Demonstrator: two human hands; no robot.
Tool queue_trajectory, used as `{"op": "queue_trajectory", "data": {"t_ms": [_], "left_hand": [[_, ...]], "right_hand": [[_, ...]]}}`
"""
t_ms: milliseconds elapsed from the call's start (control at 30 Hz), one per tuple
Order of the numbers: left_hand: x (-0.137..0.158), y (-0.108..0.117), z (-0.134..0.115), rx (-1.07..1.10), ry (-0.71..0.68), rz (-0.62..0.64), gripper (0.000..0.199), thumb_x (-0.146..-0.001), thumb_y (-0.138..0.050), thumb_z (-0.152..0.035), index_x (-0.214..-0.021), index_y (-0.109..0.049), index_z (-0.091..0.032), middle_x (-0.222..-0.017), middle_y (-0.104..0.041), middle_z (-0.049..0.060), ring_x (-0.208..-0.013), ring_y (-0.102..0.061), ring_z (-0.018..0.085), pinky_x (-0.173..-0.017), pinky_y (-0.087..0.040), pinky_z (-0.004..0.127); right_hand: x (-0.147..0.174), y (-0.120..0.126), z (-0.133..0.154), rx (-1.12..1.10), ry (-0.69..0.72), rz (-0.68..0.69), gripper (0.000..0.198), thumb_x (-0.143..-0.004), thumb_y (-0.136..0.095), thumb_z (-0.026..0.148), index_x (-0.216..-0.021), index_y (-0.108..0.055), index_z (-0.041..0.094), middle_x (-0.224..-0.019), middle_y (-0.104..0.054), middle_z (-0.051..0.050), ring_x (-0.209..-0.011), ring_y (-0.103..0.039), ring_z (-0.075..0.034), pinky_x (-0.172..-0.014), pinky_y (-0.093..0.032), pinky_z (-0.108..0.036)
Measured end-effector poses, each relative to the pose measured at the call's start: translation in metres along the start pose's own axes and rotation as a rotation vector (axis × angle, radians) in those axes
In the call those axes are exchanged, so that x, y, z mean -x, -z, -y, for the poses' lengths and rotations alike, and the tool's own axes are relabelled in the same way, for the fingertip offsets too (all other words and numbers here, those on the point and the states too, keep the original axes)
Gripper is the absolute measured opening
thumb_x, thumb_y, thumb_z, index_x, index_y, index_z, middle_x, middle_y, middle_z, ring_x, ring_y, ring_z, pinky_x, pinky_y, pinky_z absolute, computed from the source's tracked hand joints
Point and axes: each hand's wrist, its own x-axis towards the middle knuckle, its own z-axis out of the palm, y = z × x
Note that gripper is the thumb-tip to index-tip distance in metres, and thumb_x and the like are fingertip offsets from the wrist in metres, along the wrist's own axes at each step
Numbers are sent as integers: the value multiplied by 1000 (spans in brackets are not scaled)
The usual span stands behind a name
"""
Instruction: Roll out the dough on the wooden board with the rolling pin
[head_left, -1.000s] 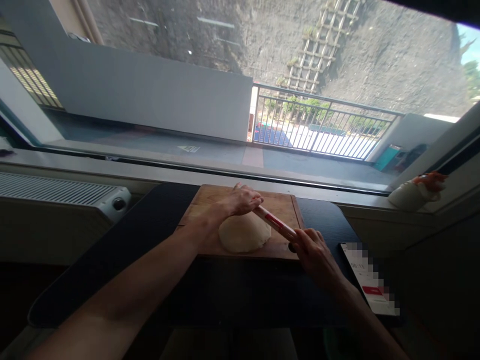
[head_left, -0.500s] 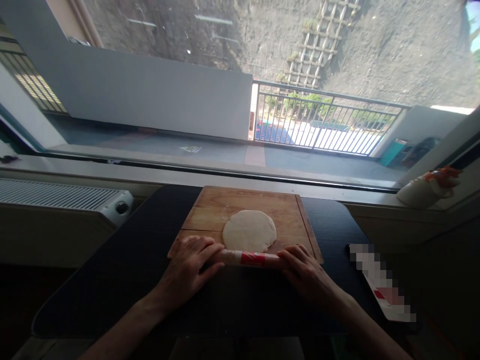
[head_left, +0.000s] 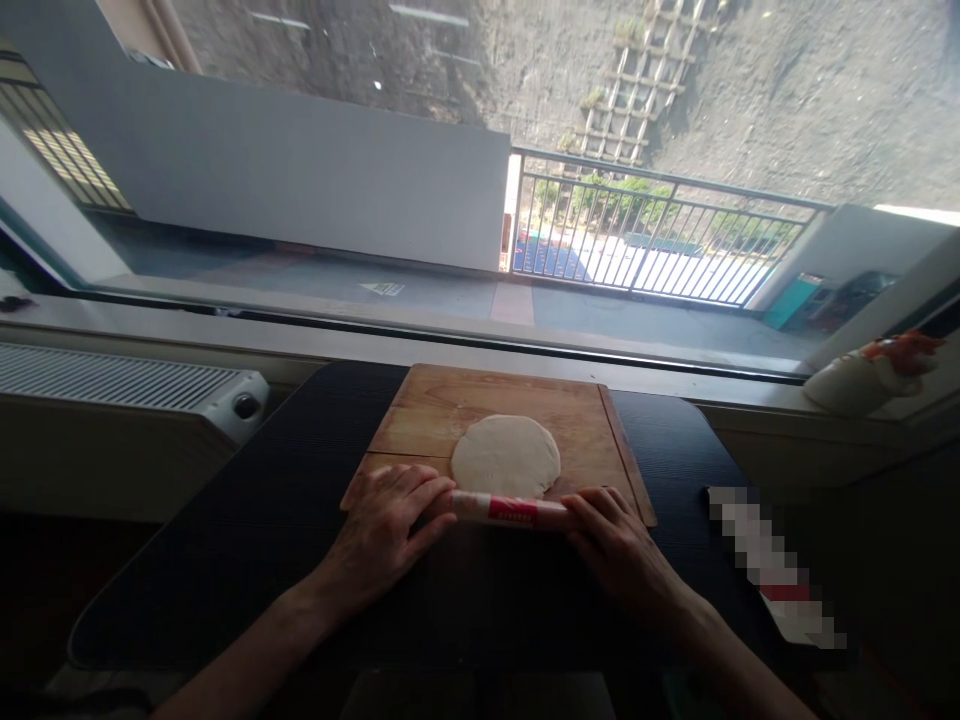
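Observation:
A rolling pin [head_left: 513, 510] with a red-and-white label lies crosswise at the near edge of a wooden cutting board [head_left: 427, 405]. My left hand [head_left: 394, 515] is closed round its left end, and my right hand [head_left: 611, 530] grips the right end; both ends are hidden under the fingers. Just beyond the pin, a flat, roughly round sheet of dough [head_left: 505, 455] rests on the board. The pin covers or touches the dough's near edge; which of the two I cannot tell.
The board lies on a black table [head_left: 247, 560] below a window sill [head_left: 315, 333]. At the left is a white radiator [head_left: 127, 380]. A blurred-out flat object [head_left: 772, 570] lies on the table's right side. A pale pot [head_left: 847, 383] stands on the sill at right.
The whole view has shifted slightly, so the board, dough and hands appear a little farther right and higher. Both hands keep hold of the rolling pin at the board's near edge.

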Motion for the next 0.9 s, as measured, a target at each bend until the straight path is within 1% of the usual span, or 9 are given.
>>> {"op": "queue_trajectory", "data": {"t_ms": [100,233,300,467,600,700,900], "left_hand": [[2,0,-1,3,-7,16,32,-87,-50,-40,-116,-52,-28,-110,-58,2,-99,-51,20,-88,-34,38],[-1,1,-3,-2,38,-5,30,-88,-49,-41,-115,-53,-28,-109,-59,2,-99,-52,21,-88,-34,39],[0,1,-4,9,39,-9,30,-88,-48,-40,-114,-53,-27,-109,-58,3,-99,-52,21,-88,-35,39],[11,0,-8,17,14,6,29,-87,-50,-39,-114,-53,-28,-110,-58,3,-98,-51,21,-89,-33,40],[13,4,-10,13,26,14,29,-87,-50,-40,-113,-54,-28,-109,-59,2,-98,-51,21,-88,-33,40],[8,7,-6,1,14,4,30,-86,-51,-41,-113,-55,-28,-110,-59,2,-99,-52,21,-90,-32,41],[-2,1,13,18,31,-16,31,-88,-48,-41,-115,-54,-28,-110,-60,2,-102,-52,20,-94,-31,40]], "right_hand": [[0,0,0,1,26,13,34,-88,-49,17,-120,-46,25,-111,-50,-6,-101,-47,-22,-90,-43,-40],[-5,1,0,-10,-5,-22,32,-89,-48,18,-120,-47,26,-110,-51,-5,-102,-46,-22,-89,-43,-40],[-6,1,2,-5,-7,-17,31,-89,-49,18,-118,-48,27,-110,-51,-5,-102,-46,-22,-89,-44,-40],[1,-2,3,44,46,11,32,-86,-51,14,-116,-49,25,-111,-50,-7,-101,-48,-23,-89,-44,-43],[3,0,4,10,60,17,33,-85,-50,12,-116,-49,25,-112,-49,-7,-102,-48,-22,-89,-45,-42],[-2,3,7,-13,52,33,34,-85,-50,11,-116,-49,24,-111,-49,-7,-102,-47,-22,-88,-46,-39],[-17,-2,10,-36,16,-45,32,-85,-52,14,-115,-50,25,-110,-49,-6,-104,-45,-22,-90,-44,-40]]}}
